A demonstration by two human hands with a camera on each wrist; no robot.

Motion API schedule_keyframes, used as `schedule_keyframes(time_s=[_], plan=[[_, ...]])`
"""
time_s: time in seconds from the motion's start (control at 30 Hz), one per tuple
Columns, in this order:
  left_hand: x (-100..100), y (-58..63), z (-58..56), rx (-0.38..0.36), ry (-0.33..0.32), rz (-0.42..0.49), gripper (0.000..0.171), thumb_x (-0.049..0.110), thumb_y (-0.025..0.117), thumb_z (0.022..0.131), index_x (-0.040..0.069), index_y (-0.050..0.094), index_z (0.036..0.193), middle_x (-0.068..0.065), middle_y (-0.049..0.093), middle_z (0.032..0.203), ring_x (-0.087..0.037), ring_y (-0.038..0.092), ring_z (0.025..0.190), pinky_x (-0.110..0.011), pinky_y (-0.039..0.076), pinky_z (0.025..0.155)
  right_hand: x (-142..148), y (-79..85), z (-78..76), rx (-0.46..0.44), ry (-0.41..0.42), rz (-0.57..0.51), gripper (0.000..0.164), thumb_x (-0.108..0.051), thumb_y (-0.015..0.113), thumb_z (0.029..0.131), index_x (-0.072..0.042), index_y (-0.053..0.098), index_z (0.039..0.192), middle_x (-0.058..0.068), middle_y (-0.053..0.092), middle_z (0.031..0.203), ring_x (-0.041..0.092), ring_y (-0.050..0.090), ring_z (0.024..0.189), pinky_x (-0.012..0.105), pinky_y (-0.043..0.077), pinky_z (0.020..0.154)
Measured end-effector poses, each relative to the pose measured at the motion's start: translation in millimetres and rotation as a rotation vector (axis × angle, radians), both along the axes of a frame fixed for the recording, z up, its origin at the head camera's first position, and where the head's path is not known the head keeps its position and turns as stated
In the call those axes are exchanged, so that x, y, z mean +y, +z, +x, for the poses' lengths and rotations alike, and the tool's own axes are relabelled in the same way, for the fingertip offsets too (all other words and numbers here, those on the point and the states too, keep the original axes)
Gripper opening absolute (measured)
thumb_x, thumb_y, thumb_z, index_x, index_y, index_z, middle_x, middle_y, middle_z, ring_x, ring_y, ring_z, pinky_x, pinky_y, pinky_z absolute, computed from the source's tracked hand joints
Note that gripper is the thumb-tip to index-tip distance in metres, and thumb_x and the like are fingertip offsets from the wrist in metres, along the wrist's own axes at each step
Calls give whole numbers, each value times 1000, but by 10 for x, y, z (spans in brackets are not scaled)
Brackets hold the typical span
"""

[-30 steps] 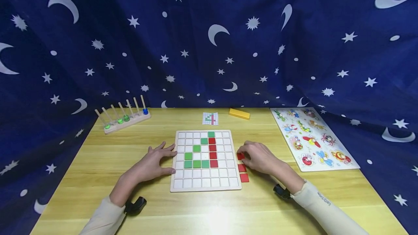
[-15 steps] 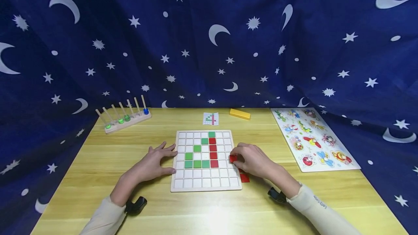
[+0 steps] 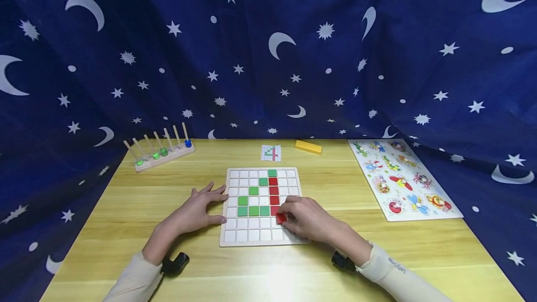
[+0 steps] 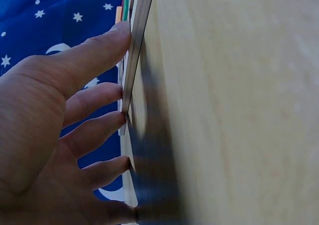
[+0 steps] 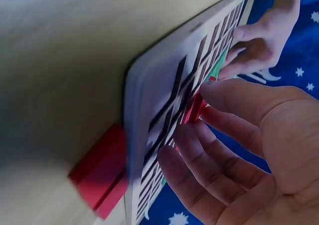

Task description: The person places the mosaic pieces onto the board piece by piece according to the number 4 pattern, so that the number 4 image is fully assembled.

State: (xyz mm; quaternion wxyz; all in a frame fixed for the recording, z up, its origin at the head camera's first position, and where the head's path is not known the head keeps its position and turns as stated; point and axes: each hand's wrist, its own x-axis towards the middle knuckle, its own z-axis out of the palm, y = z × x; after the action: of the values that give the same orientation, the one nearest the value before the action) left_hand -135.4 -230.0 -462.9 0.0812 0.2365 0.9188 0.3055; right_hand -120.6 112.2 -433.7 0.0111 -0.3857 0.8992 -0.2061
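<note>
A white gridded wooden board [image 3: 253, 235] lies flat on the table. Green tiles [image 3: 253, 191] form a stepped line and a row on it, beside a column of red tiles [image 3: 273, 191]. My right hand [image 3: 308, 219] pinches a loose red tile [image 3: 280, 218] between thumb and fingers, low over the board just below that column. My left hand [image 3: 194, 208] rests at the board's left edge, fingers spread and thumb touching it. Spare red tiles [image 5: 102, 172] lie against the board's right side in the right wrist view; in the head view my right hand hides them.
A small pattern card [image 3: 271, 153] and a yellow block [image 3: 308, 147] lie behind the board. At the back left stands a peg rack [image 3: 168, 155] with green and blue beads. An insect picture board [image 3: 394, 178] lies to the right. A starry blue cloth [image 3: 251, 101] hangs behind.
My right hand has picked up a red tile from beside the board and carried it left over the grid, below the red column. My left hand has stayed in place.
</note>
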Motion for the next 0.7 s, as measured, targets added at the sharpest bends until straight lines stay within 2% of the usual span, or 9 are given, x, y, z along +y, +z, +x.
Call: schedule_keyframes(time_s=[0.2, 0.57, 0.7], plan=[[4, -2, 4, -1, 1, 4, 63, 32, 84, 82, 8, 63, 136, -10, 42, 154, -44, 19, 147, -78, 3, 105, -84, -47, 21, 29, 39, 2, 16, -10, 79, 82, -12, 76, 98, -5, 62, 84, 3, 47, 64, 21, 42, 58], [-4, 0, 0, 1, 5, 1, 63, 32, 84, 81, 8, 63, 136, -9, 42, 154, -43, 20, 147, -78, 3, 105, -141, -17, 28, -11, 20, 27, 16, -10, 80, 82, -12, 78, 98, -5, 61, 82, 3, 46, 64, 20, 40, 57], [2, 4, -5, 2, 3, 1, 63, 33, 84, 82, 9, 63, 136, -9, 42, 154, -43, 20, 147, -78, 4, 105, -83, 14, 30, -4, 0, 15, 17, -9, 79, 82, -12, 77, 99, -4, 63, 85, 5, 49, 67, 22, 43, 59]])
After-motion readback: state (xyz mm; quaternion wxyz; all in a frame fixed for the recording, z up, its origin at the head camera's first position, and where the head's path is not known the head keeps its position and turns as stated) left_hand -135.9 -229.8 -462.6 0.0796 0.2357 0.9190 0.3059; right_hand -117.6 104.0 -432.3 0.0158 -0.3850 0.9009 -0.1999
